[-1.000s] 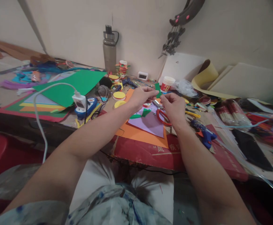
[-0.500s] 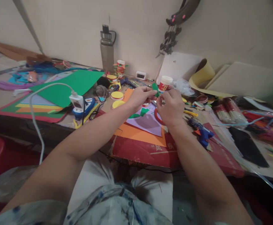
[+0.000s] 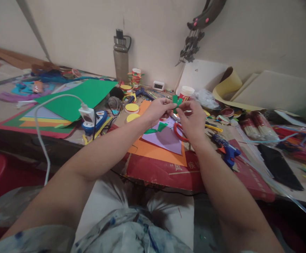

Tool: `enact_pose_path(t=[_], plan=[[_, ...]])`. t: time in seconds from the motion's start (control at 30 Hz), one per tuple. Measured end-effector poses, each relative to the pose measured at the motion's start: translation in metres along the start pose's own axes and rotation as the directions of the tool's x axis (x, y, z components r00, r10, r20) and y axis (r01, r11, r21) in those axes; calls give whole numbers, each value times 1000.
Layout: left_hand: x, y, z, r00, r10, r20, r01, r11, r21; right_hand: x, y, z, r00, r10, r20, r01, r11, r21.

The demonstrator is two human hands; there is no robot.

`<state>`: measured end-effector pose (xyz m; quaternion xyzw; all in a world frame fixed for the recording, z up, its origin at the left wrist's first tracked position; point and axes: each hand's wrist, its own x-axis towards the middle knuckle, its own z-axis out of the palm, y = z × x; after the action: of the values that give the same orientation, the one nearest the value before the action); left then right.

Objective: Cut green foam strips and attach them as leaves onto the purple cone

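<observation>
Both hands meet over the middle of the table, pinching a small green paper cutout (image 3: 176, 101) with pieces that spread upward. My left hand (image 3: 160, 111) is closed on its left side. Fingertips of my right hand (image 3: 193, 117) grip it from the right. Below them, red-handled scissors (image 3: 180, 133) lie on a purple paper sheet (image 3: 167, 141), which rests on an orange sheet (image 3: 153, 151). More green paper scraps (image 3: 161, 127) sit on the purple sheet. Just behind the hands stands a red and white paper cup (image 3: 186, 92).
A blue glue gun (image 3: 228, 151) and a black phone-like slab (image 3: 280, 167) lie at right. Yellow-topped discs (image 3: 132, 108) sit left of the hands. Further left are a blue power strip (image 3: 95, 123) with a white cable and coloured paper sheets (image 3: 81, 96). A bottle (image 3: 120, 58) stands by the wall.
The green cutout has turned upright and now shows spread pieces between the fingers. My right hand has shifted slightly downward, its fingers more extended toward the paper.
</observation>
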<state>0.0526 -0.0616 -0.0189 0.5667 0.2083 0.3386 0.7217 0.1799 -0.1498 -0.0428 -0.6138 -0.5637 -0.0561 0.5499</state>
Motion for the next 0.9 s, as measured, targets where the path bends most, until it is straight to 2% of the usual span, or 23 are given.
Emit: enact_pose_path(t=[0.1, 0.2, 0.4, 0.53, 0.77, 0.9], plan=[[-1, 4, 0, 999, -36, 33, 35, 999, 31, 3, 9, 5, 984, 172, -40, -162, 968, 192], [-2, 7, -1, 998, -57, 33, 56, 997, 51, 6, 12, 6, 965, 262, 0, -252, 929, 271], [-4, 9, -1, 995, -91, 42, 86, 990, 108, 8, 3, -1, 970, 243, -1, -236, 944, 232], [-5, 9, 2, 995, -90, 54, 86, 994, 69, 8, 4, -1, 970, 241, 2, -236, 947, 218], [-5, 8, 2, 994, -70, 82, 64, 996, 67, 10, 12, 4, 943, 327, 66, -324, 851, 414], [-6, 8, 2, 997, -39, 73, 30, 992, 125, 11, 12, 4, 949, 306, 81, -313, 870, 380]])
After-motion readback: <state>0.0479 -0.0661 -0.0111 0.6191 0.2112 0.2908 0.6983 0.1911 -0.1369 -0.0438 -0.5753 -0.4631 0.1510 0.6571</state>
